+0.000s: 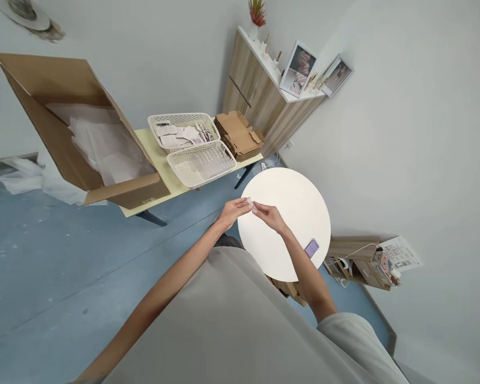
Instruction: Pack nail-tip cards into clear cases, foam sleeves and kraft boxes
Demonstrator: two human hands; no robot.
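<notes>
My left hand [232, 212] and my right hand [269, 214] meet above the near left part of a round white table [292, 192]. Between their fingertips is a small clear plastic piece [250, 201], too small to identify. The left fingers are pinched on it from the left, while the right thumb and fingers close on its right side. Below my right forearm, near the table's edge, lies a purple phone [311, 248].
A yellowish bench [144, 140] carries an open cardboard box [70, 160] with white packing sheets, a basket [154, 125] of paper packets, a basket [176, 168] of clear plastic pieces, and folded cartons [240, 133]. A wooden cabinet [260, 96] and a low shelf [354, 248] stand by the walls.
</notes>
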